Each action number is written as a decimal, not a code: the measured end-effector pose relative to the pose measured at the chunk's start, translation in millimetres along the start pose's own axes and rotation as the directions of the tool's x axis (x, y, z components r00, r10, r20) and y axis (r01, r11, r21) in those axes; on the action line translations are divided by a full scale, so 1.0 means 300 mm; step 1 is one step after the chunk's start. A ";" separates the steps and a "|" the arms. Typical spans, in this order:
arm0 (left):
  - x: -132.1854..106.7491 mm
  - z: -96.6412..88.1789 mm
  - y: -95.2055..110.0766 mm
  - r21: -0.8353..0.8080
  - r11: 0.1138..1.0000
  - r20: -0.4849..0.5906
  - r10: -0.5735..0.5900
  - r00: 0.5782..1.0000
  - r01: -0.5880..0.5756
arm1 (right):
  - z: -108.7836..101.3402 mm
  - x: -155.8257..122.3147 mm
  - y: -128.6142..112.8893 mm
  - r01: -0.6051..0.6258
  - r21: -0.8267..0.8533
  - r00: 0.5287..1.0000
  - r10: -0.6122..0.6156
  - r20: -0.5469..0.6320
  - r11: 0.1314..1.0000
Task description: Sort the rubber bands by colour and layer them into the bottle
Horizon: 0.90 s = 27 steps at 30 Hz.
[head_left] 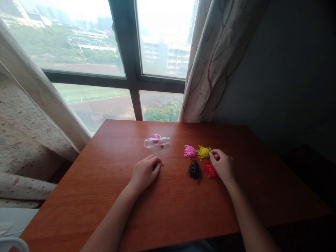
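My left hand [145,171] rests on the table left of the piles, its fingertips closed on a small red rubber band [162,164]. At the right edge of a heap of yellow rubber bands [203,151], my right hand [223,164] pinches with thumb and forefinger, seemingly on a yellow band. Red rubber bands [209,170] lie just below that hand, which partly hides them. Pink rubber bands [189,151] and black rubber bands [194,170] form two more heaps to the left.
A clear plastic bottle [152,142] lies on its side beyond my left hand, with a pink item [156,137] against it. The wooden table [168,210] meets a window and curtains [207,59]. A white object [13,243] stands at the lower left.
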<state>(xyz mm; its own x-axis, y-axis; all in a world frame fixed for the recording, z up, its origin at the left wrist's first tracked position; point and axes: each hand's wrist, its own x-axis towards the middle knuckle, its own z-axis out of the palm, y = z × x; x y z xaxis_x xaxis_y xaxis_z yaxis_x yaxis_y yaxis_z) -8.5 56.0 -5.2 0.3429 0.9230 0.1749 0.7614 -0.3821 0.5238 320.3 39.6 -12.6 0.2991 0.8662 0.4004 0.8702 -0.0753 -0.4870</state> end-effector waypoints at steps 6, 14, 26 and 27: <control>-0.001 -0.002 0.002 0.006 1.000 -0.008 0.010 1.000 -0.010 | 0.021 0.024 0.007 0.006 0.019 1.000 -0.006 -0.003 1.000; -0.002 -0.003 0.003 0.010 1.000 -0.003 0.015 1.000 -0.015 | 0.016 0.039 -0.007 0.028 -0.001 0.998 -0.027 0.061 1.000; 0.003 0.001 0.000 -0.010 1.000 -0.020 -0.021 1.000 0.021 | -0.056 -0.204 -0.189 0.031 0.276 0.997 -0.051 0.066 0.961; 0.003 0.001 0.000 -0.009 1.000 -0.022 -0.021 1.000 0.020 | -0.053 -0.236 -0.216 0.049 0.306 0.992 -0.082 0.097 0.951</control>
<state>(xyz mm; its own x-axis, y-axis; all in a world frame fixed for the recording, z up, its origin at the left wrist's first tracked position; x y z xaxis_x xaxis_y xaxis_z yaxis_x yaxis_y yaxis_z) -7.9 56.9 -5.4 0.3150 0.9314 0.1823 0.7631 -0.3627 0.5349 249.1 -24.7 3.0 0.1876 0.9131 0.3621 0.7222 0.1217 -0.6809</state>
